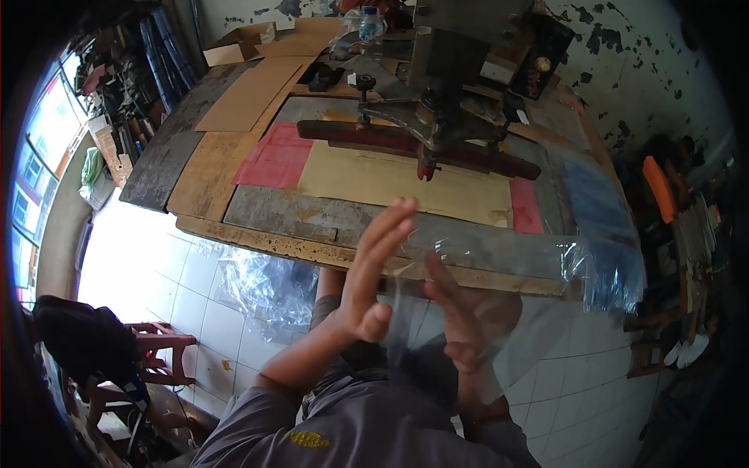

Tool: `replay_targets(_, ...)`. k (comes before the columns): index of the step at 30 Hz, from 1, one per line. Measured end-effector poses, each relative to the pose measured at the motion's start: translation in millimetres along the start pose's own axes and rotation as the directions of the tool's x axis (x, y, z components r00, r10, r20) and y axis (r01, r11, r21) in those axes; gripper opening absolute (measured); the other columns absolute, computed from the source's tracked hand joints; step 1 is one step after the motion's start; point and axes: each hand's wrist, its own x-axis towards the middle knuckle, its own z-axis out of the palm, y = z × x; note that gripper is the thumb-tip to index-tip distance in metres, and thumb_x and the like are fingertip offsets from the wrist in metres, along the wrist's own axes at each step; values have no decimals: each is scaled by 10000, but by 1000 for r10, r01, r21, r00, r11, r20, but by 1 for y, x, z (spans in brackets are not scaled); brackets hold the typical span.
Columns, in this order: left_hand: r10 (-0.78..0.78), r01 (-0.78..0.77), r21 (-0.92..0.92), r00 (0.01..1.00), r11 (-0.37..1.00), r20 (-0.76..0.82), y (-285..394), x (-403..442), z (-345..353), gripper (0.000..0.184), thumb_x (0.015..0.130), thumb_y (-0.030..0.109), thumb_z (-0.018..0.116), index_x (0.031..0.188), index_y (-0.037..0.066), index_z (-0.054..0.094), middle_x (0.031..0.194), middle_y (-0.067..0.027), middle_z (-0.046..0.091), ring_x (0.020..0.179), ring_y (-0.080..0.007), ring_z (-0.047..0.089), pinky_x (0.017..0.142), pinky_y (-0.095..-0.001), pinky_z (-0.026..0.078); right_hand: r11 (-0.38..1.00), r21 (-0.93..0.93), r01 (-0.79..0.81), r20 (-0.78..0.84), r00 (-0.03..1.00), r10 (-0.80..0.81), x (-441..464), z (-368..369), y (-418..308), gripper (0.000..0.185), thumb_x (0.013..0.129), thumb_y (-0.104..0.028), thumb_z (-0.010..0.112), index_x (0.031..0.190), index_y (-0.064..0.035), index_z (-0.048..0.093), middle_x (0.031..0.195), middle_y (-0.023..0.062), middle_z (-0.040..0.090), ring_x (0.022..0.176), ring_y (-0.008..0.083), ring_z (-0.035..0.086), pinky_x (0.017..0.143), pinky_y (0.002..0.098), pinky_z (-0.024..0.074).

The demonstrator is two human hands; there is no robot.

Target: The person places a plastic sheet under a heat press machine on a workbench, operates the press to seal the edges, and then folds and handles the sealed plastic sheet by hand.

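My left hand (370, 274) is raised in front of the table edge, fingers stretched up and thumb apart, with nothing gripped in it. To its right, my right hand (459, 316) also has its fingers extended; it shows through a clear plastic sheet (519, 327). The sheet hangs beside and over the right hand, and its exact contact with the palm cannot be made out. Beyond the hands stands a press machine with a long dark red bar (460, 156) above a yellow sheet (359, 175) with pink ends (275, 156).
A stack of clear plastic sheets (605, 226) drapes over the table's right side. Cardboard (246, 97) and a water bottle (370, 27) are at the back. Crumpled plastic (265, 288) lies on the floor, with a red stool (168, 351) farther left.
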Motion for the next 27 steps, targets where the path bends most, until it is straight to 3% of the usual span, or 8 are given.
replay_targets(1,39,-37,-33,998,999,55,2,2,1,834,1016,630,347,1493,-51,419,1536,-277,454,1467,-437,392,1207,-520,256,991,-130,0,64,998,9,2,-1,-3,784,1006,-498,470,1615,-39,286,1687,268,172,1585,401,110,1255,540,86)
replay_targets(4,69,-64,-47,993,997,98,7,10,8,940,951,751,356,1484,-17,444,1489,-278,512,1439,-464,429,1192,-570,254,994,-93,-51,-116,992,40,-2,14,-1,787,1016,-552,430,1591,-21,346,1683,280,160,1583,420,82,1244,561,117)
replay_targets(8,52,-48,-59,995,997,85,-6,0,14,1007,890,840,348,1432,5,498,1487,-259,523,1423,-453,457,1175,-611,265,828,-542,143,53,989,-136,18,11,-9,731,1050,-533,393,1559,-9,399,1613,294,276,1534,459,199,1223,559,181)
replay_targets(13,-9,24,-155,995,988,101,-5,-5,15,984,880,841,374,1342,-7,567,1410,-247,594,1351,-454,536,1162,-598,301,946,-325,4,-55,998,-23,11,20,-1,664,1046,-456,488,1522,5,442,1478,282,404,1400,465,382,1179,550,279)
replay_targets(16,-1,12,-201,999,979,54,-11,-6,14,937,879,804,436,1285,-24,606,1350,-250,636,1305,-443,577,1135,-570,362,933,-357,-42,-34,999,32,9,29,4,658,1029,-423,536,1517,10,447,1494,287,371,1370,433,407,1162,549,304)
replay_targets(19,23,-15,-240,999,971,30,-12,-1,12,876,876,753,501,1236,-34,637,1308,-253,659,1270,-421,606,1090,-534,433,889,-450,88,12,996,-92,17,31,4,672,1029,-425,526,1537,2,419,1530,296,323,1399,432,389,1159,549,314)
replay_targets(25,34,-34,-218,999,975,-5,-9,0,10,813,865,687,586,1217,-43,652,1220,-227,707,1171,-384,677,1005,-465,517,973,-228,-25,-142,990,-7,14,55,9,802,1037,-568,402,1631,-55,239,1589,336,220,1470,436,324,1205,541,244)
replay_targets(27,15,-17,-204,1000,979,-14,-6,-2,8,799,860,673,604,1198,-48,664,1186,-205,726,1131,-368,700,977,-446,534,975,-218,39,38,999,-32,9,35,12,769,1048,-525,431,1624,-49,252,1572,326,254,1456,465,322,1185,561,266)
